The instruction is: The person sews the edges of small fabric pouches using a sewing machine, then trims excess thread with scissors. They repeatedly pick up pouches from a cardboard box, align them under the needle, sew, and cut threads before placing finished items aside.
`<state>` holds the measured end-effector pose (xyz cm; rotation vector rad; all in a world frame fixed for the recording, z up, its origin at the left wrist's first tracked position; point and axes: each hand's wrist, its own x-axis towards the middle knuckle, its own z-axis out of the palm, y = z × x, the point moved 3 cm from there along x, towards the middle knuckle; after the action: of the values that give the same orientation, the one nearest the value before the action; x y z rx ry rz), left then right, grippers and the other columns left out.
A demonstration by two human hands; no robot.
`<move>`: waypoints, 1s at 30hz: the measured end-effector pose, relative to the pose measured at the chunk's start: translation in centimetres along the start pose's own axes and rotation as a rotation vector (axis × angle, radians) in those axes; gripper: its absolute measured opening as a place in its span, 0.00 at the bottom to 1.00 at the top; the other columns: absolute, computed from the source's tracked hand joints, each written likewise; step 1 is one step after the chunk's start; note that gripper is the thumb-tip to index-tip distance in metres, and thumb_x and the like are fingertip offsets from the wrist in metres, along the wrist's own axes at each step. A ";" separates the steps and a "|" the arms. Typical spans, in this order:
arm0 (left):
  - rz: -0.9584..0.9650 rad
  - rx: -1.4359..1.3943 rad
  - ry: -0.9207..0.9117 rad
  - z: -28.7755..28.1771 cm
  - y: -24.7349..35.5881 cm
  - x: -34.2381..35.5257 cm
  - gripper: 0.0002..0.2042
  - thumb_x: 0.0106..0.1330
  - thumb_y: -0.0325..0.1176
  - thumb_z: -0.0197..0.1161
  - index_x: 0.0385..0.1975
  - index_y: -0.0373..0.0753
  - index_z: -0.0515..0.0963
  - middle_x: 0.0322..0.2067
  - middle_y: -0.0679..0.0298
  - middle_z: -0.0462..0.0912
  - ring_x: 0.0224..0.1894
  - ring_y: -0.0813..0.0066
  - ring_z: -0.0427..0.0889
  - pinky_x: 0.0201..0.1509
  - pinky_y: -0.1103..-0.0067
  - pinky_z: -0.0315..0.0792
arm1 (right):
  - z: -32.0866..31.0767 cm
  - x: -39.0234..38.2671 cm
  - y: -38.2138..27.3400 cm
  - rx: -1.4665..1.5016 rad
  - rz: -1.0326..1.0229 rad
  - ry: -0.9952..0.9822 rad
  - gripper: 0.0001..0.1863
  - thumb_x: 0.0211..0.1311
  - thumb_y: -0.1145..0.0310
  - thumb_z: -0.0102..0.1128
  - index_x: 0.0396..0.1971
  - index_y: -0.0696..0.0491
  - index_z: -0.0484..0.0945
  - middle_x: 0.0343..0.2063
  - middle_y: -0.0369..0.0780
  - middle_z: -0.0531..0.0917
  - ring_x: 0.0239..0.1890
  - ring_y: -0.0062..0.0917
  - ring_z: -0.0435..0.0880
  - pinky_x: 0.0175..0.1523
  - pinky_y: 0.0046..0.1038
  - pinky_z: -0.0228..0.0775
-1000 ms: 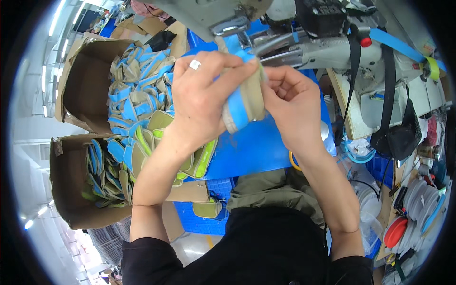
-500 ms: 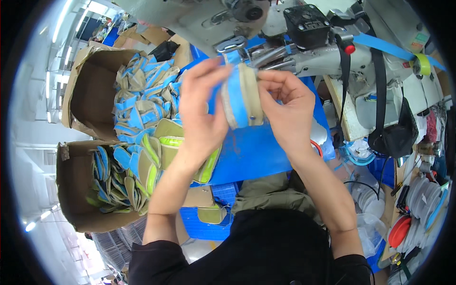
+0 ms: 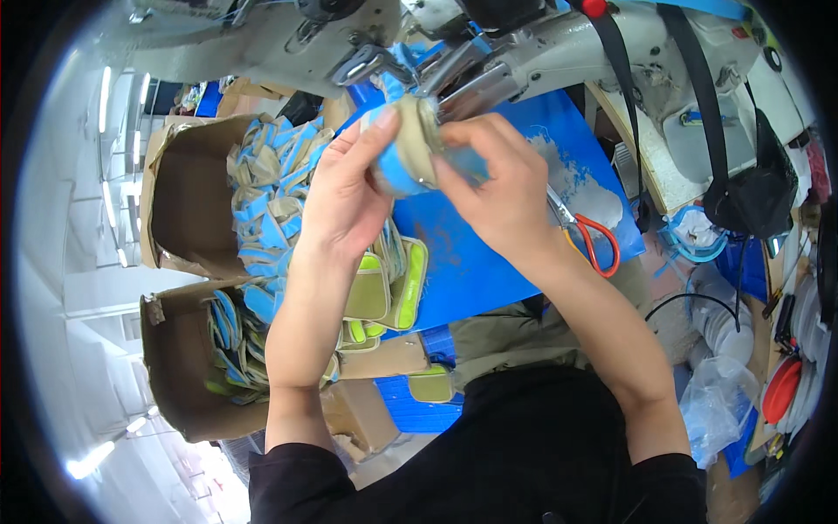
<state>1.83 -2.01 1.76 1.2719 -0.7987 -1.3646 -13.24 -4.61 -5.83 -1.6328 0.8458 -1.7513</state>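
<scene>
A looped band of tan and blue fabric [image 3: 417, 144] is held up between my two hands, just below the metal parts of an industrial sewing machine [image 3: 559, 74]. My left hand [image 3: 347, 188] grips its left side, thumb on top and the other fingers partly hidden behind it. On the opposite side, my right hand [image 3: 502, 179] pinches the band's edge between thumb and bent fingers. The loop is tilted, and motion blurs it a little. Beneath it spreads a blue work surface [image 3: 471, 288]. Scissors [image 3: 596, 243] with red-orange handles lie there, right of my right hand.
Two cardboard boxes [image 3: 155, 196] stand at the left, beside a heap of blue and tan fabric pieces [image 3: 271, 196]. Several tan pouches with lime trim [image 3: 406, 284] lie at the blue surface's left edge. Black straps [image 3: 703, 113] hang at the right, above a clear plastic bag [image 3: 717, 397].
The whole view has shifted, with the machine now higher in it. My hands have turned the fabric band from facing me to a tilt. The scissors show more fully beside my right forearm.
</scene>
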 end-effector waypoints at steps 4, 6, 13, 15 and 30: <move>-0.114 -0.125 -0.030 -0.2 0.1 0.0 0.14 0.73 0.37 0.65 0.51 0.35 0.81 0.47 0.61 0.86 0.46 0.74 0.86 0.54 0.74 0.81 | 0.7 -0.5 -0.1 -0.067 0.004 0.046 0.14 0.48 0.69 0.78 0.35 0.50 0.83 0.31 0.36 0.85 0.33 0.33 0.86 0.36 0.33 0.76; -0.098 -0.101 -0.039 0.0 0.4 0.2 0.14 0.72 0.37 0.66 0.50 0.34 0.81 0.46 0.61 0.87 0.46 0.74 0.87 0.54 0.73 0.81 | 1.1 -0.5 -0.1 -0.001 0.050 0.075 0.14 0.49 0.72 0.77 0.36 0.50 0.83 0.31 0.37 0.85 0.32 0.32 0.86 0.35 0.32 0.76; 0.104 0.109 0.060 0.5 -0.5 -0.1 0.14 0.65 0.30 0.73 0.48 0.32 0.82 0.42 0.61 0.88 0.40 0.79 0.86 0.44 0.79 0.81 | 1.2 -0.6 0.0 0.137 0.139 0.059 0.14 0.51 0.79 0.74 0.38 0.52 0.83 0.30 0.38 0.84 0.31 0.30 0.86 0.34 0.29 0.76; 0.188 0.162 0.089 0.3 -1.2 -0.1 0.14 0.64 0.27 0.74 0.47 0.32 0.82 0.41 0.61 0.88 0.39 0.80 0.86 0.44 0.80 0.81 | 1.0 -0.4 0.2 0.141 0.127 0.028 0.14 0.51 0.79 0.74 0.38 0.52 0.83 0.30 0.38 0.83 0.31 0.29 0.86 0.35 0.29 0.76; 0.354 0.246 0.188 1.4 -2.1 0.3 0.14 0.61 0.23 0.74 0.45 0.31 0.82 0.38 0.62 0.89 0.37 0.81 0.86 0.41 0.81 0.81 | 0.4 -0.2 1.3 0.138 0.156 -0.049 0.13 0.48 0.80 0.72 0.36 0.55 0.84 0.29 0.39 0.84 0.31 0.25 0.85 0.39 0.26 0.77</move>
<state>0.06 -2.07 0.02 1.3475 -1.0258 -0.8704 -12.77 -5.24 -6.95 -1.4744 0.7894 -1.6183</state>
